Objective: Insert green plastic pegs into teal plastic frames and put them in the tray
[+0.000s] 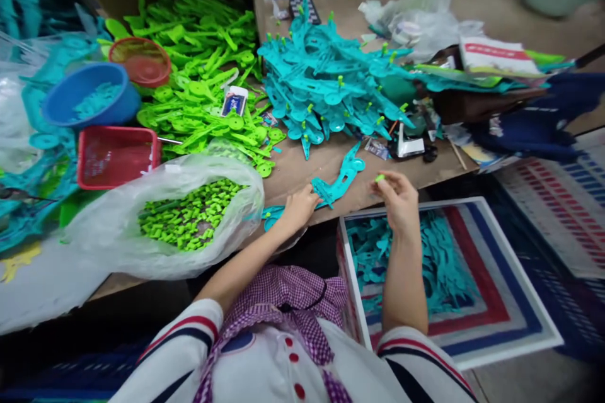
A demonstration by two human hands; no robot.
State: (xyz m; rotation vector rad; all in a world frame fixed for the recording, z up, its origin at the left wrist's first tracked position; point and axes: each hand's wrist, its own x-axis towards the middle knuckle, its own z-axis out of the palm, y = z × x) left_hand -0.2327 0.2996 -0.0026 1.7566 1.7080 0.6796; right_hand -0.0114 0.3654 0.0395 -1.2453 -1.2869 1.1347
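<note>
My left hand [299, 208] rests on the end of a flat teal plastic part [341, 179] lying on the brown table [302, 167] near its front edge. My right hand [398, 196] hovers just to the right of that part and pinches a small green peg [379, 178] between its fingertips. A clear plastic bag [118, 227] full of green pegs [189, 214] lies open to the left of my left hand.
A heap of teal parts with green pegs [326, 82] lies behind the hands, a heap of green parts [203, 69] at back left. Blue bowl [87, 96], red baskets [116, 156] stand left. A striped bag [491, 302] with teal parts sits below right.
</note>
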